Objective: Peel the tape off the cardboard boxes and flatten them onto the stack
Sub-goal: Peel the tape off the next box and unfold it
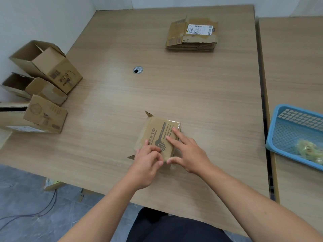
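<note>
Cardboard box (156, 135) lies near the counter's (174, 88) near edge. Left hand (146, 165) fingers are curled, pinching the box's near end. Right hand (189, 153) fingers are straight, pressing its top.

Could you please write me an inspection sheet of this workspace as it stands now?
Surface: wooden table, with a cable hole.
Job's things: taped box under the hands; flattened stack far right; three open boxes at the left edge.
Clutter: blue basket on the second table, holding wadded tape.
Hands: left hand pinches the box's near edge; right hand presses flat on top.
Cables: one cable on the grey floor.
Surroundings: white walls.
</note>
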